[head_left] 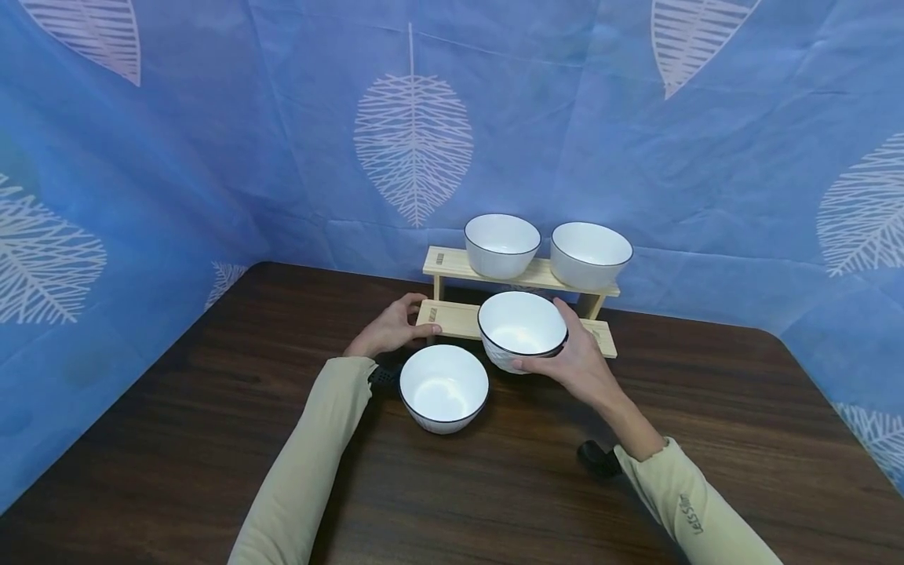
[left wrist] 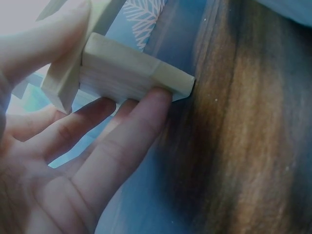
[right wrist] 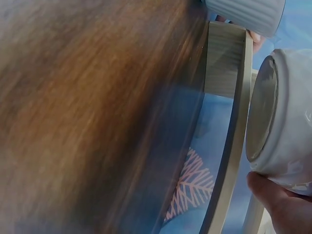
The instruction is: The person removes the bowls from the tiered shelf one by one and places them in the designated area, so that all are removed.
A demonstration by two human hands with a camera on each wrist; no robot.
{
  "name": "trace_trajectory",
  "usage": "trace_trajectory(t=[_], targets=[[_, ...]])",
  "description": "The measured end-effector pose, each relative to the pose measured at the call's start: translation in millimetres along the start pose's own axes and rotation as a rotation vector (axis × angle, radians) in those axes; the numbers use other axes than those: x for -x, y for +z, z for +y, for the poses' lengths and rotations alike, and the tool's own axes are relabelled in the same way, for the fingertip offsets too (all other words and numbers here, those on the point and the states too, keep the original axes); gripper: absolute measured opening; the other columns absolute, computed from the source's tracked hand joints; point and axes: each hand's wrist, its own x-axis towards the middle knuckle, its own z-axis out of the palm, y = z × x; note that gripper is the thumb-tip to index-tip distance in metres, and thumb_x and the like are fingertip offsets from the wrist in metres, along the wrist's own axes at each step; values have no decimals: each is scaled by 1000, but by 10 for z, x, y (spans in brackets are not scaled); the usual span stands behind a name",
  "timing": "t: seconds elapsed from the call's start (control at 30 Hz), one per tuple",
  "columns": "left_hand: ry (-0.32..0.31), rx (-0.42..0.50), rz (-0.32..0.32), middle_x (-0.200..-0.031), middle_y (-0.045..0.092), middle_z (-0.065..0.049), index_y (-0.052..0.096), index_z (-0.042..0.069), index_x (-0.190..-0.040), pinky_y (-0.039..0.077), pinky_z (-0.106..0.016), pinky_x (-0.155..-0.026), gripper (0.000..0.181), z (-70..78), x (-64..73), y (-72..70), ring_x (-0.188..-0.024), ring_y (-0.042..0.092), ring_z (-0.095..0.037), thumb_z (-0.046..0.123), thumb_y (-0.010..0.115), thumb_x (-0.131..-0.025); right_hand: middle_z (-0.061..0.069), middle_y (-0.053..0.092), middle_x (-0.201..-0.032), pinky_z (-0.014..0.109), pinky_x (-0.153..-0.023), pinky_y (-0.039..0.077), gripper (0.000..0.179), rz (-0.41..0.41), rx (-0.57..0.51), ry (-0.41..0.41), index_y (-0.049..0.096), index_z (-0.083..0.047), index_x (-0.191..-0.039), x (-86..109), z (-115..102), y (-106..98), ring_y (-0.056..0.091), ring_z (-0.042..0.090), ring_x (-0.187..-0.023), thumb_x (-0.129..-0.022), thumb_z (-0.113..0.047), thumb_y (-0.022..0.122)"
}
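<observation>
A two-tier wooden stand [head_left: 455, 318] stands toward the back of the table. My left hand [head_left: 391, 326] grips the left end of its lower board, thumb on top and fingertips against the support leg [left wrist: 127, 68] beneath. In my right hand [head_left: 575, 357] is a white bowl [head_left: 521, 322] with a dark rim, held by its right side over the lower board. The right wrist view shows that bowl's round foot [right wrist: 262, 109] close by the board's edge, with the right thumb [right wrist: 273, 195] against its side. Another white bowl [head_left: 443, 388] sits on the table in front of the stand.
On the upper board, two more white bowls [head_left: 501, 243] [head_left: 592, 253] rest side by side. A blue cloth with white leaf prints [head_left: 413, 141] hangs behind the dark wooden table [head_left: 176, 416].
</observation>
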Motion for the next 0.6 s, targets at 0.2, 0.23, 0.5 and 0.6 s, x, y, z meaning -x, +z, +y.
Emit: trace_trajectory(t=[0.2,0.23,0.5,0.6], targets=[[-8,-9,6,-147,45,-28,26,-2,-156,59,-41,-87,77,18,1,-15,-111,65,-35,12,73,-96,30,30,-156,64,-109,34,115,-7,5,-8,14,4,-160,25,16,-54,35,46,-140,-78,-29,88],[-6,-10,7,-147,46,-28,26,-2,-156,59,-41,-87,77,22,-1,-20,-111,65,-35,12,73,-96,30,30,-156,64,-109,35,115,-8,5,-10,14,3,-160,31,18,-63,35,46,-140,-78,-29,88],[11,12,0,-143,47,-29,26,-4,-155,59,-42,-85,76,7,-3,-25,-110,65,-36,10,71,-97,31,32,-155,64,-103,41,115,-26,14,-32,17,4,-159,141,31,-135,38,47,-137,-75,-27,90],[9,16,-2,-144,46,-29,26,-3,-155,59,-42,-85,76,-10,-2,-1,-110,66,-37,10,72,-96,32,33,-154,64,-101,44,116,-34,41,-38,17,5,-159,198,46,-157,39,49,-136,-74,-26,90]])
